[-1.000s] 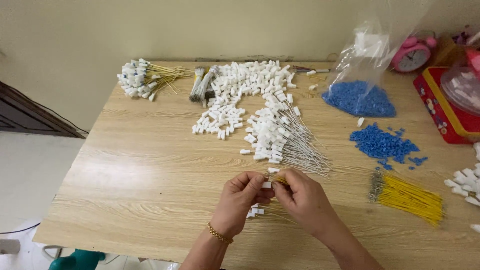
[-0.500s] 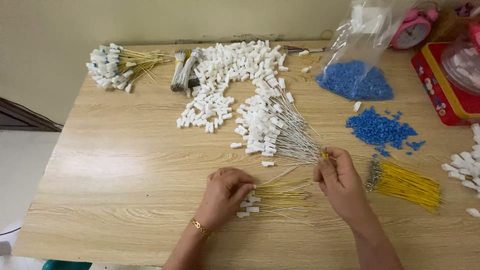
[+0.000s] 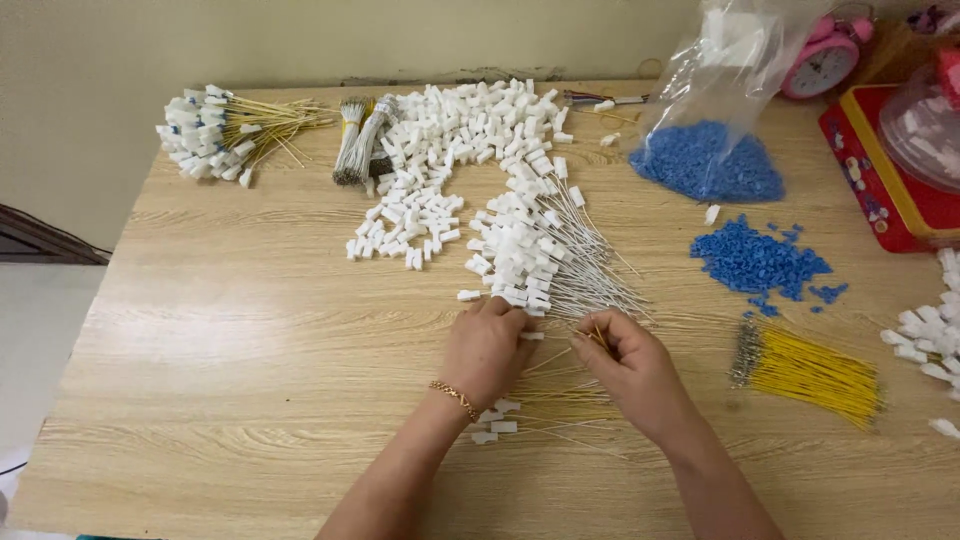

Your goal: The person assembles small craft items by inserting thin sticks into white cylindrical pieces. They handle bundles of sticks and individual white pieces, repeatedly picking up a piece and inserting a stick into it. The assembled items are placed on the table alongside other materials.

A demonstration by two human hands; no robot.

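Both hands have come together again by the wired white plugs (image 3: 535, 262), the left hand (image 3: 487, 348) curled over their near edge, the right hand (image 3: 628, 368) pinching a thin yellow wire (image 3: 597, 333), more yellow wires (image 3: 815, 368) bundled just beyond.

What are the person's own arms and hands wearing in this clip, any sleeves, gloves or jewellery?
Both forearms are bare as far as the frame shows: no sleeves and no gloves. The left hand has a thin gold-coloured chain bracelet at the wrist. The right hand shows no bracelet or watch. No rings are visible on either hand, though some fingers are partly hidden.
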